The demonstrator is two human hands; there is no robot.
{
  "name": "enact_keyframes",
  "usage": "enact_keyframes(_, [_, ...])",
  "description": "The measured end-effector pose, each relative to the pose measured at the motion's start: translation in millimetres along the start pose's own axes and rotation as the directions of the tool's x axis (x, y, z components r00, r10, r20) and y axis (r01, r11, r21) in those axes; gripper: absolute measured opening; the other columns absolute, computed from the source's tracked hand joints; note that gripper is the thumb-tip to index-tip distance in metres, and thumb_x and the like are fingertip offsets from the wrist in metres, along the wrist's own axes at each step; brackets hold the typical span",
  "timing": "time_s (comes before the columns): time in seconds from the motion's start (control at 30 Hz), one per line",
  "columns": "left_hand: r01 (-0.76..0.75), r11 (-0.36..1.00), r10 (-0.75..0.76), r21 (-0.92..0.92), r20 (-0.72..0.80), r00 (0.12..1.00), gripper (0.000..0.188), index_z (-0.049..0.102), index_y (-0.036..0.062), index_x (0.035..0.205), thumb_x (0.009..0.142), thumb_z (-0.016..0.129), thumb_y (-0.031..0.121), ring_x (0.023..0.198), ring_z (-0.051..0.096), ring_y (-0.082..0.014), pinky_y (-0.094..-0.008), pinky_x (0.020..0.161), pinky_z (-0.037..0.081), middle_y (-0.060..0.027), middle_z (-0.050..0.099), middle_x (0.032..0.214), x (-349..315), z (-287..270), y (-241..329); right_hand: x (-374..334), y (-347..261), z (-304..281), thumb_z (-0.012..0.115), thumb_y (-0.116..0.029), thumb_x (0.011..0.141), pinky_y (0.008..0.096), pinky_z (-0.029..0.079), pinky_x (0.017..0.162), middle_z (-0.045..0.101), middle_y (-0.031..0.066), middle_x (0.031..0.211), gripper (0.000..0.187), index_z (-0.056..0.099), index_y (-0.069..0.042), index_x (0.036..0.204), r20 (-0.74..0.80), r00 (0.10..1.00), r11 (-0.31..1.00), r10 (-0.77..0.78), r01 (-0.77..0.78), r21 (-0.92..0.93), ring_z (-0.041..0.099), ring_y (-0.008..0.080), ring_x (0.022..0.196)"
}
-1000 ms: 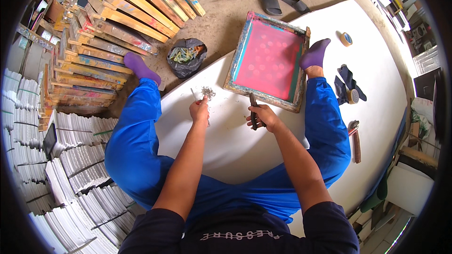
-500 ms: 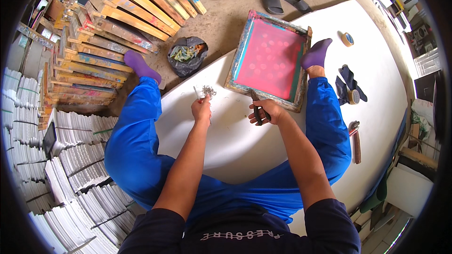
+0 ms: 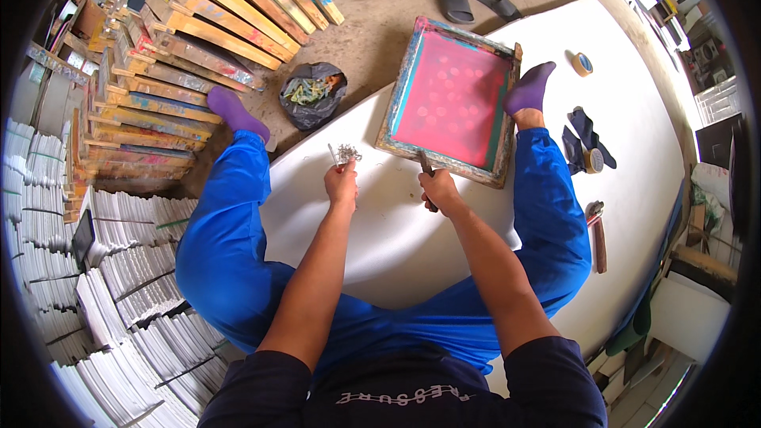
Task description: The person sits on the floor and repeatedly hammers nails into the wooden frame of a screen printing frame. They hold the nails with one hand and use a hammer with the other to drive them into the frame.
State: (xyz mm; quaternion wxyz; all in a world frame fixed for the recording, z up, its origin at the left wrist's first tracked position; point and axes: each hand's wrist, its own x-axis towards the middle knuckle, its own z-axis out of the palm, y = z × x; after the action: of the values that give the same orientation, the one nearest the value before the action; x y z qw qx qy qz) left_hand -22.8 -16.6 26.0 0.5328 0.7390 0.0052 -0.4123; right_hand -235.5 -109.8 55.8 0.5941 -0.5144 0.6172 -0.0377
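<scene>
Across the white board (image 3: 380, 222) in front of me lies a screen-printing frame (image 3: 404, 147), its worn wooden edges around pink mesh. My right hand (image 3: 440, 190) is closed around dark-handled pliers (image 3: 426, 165), whose jaws meet the frame's near edge. To the left, my left hand (image 3: 342, 184) is closed on a thin pale rod (image 3: 333, 154); its exact kind is too small to tell. Just beyond those fingers sits a small heap of metal bits (image 3: 347, 152), perhaps staples. My right foot, in a purple sock (image 3: 529, 89), rests against the frame's right side.
Wooden frames (image 3: 158, 103) stack at the left above white paper bundles (image 3: 135, 269). A black bag of scraps (image 3: 312, 95) stands beyond the board. On the right lie tape rolls (image 3: 582, 63), dark cloth (image 3: 583, 139) and a hammer (image 3: 598, 238). Black sandals (image 3: 456, 1) lie on the floor.
My right hand has shifted slightly left and its fingers have closed around the pliers' handles, which were spread before. My left hand and the rod have barely moved.
</scene>
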Motion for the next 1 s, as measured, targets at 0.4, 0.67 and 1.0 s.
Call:
enact_keyframes(0.4, [-0.063, 0.998, 0.062, 0.000, 0.104, 0.993, 0.029, 0.061, 0.0011, 0.091, 0.093, 0.071, 0.028, 0.039, 0.040, -0.0091, -0.0270, 0.034, 0.030, -0.0056, 0.059, 0.076, -11.2, 8.1, 2.4, -12.4, 9.6, 13.2, 0.050, -0.031, 0.094, 0.0544, 0.051, 0.090, 0.069, 0.0310, 0.097, 0.042, 0.062, 0.006, 0.110, -0.119, 0.957, 0.810, -0.263, 0.152, -0.566, 0.066, 0.0484, 0.098])
enact_keyframes(0.67, [0.227, 0.972, -0.213, 0.058, 0.630, 0.747, 0.032, 0.067, 0.0039, 0.103, 0.095, 0.065, 0.035, 0.046, 0.040, -0.0072, -0.0271, 0.046, 0.033, -0.0020, 0.058, 0.081, -21.3, -4.9, 6.7, -35.8, 6.0, 37.4, 0.063, -0.036, 0.093, 0.0379, 0.056, 0.058, 0.068, 0.0180, 0.075, 0.041, 0.063, 0.005, 0.097, 0.302, 0.918, 0.898, -0.258, 0.343, -0.276, 0.069, 0.0265, 0.063])
enact_keyframes(1.0, [0.497, 0.852, -0.260, -0.165, 0.691, 0.674, 0.019, 0.063, 0.0072, 0.106, 0.097, 0.059, 0.024, 0.047, 0.038, -0.0064, -0.0263, 0.047, 0.030, 0.0023, 0.053, 0.073, -4.1, -26.7, -4.9, -31.2, -9.2, 37.9, 0.064, -0.035, 0.095, 0.0381, 0.061, 0.068, 0.069, 0.0212, 0.101, 0.046, 0.058, 0.004, 0.120, 0.671, 0.732, 0.975, -0.117, -0.045, 0.218, 0.072, 0.0280, 0.080])
